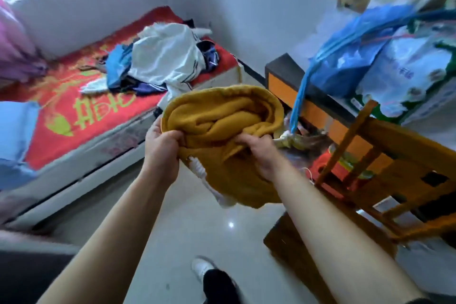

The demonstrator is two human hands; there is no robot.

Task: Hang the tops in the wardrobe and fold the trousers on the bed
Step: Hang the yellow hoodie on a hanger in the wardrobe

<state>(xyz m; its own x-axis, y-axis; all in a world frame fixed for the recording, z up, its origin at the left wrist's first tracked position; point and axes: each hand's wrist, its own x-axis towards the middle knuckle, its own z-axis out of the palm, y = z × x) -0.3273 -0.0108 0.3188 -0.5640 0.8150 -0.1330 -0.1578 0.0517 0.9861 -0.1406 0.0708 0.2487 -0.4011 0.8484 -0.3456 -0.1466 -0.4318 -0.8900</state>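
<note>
A mustard-yellow knitted garment (pixel 222 116) hangs bunched in the air in front of me, above the floor. My left hand (pixel 161 149) grips its left edge and my right hand (pixel 259 153) grips a fold on its right side. A white cord or hanger part (pixel 199 170) shows under the fabric between my hands. On the bed (pixel 61 116), with its red cover, lies a pile of clothes (pixel 158 61): a white garment on top, blue and dark pieces beneath. No wardrobe is in view.
A wooden chair (pixel 385 175) stands tilted at the right, close to my right forearm. Behind it a dark and orange desk (pixel 291 81) carries blue and white plastic bags (pixel 375 57). Pale tiled floor (pixel 197 229) lies below, with my shoe (pixel 202 266) on it.
</note>
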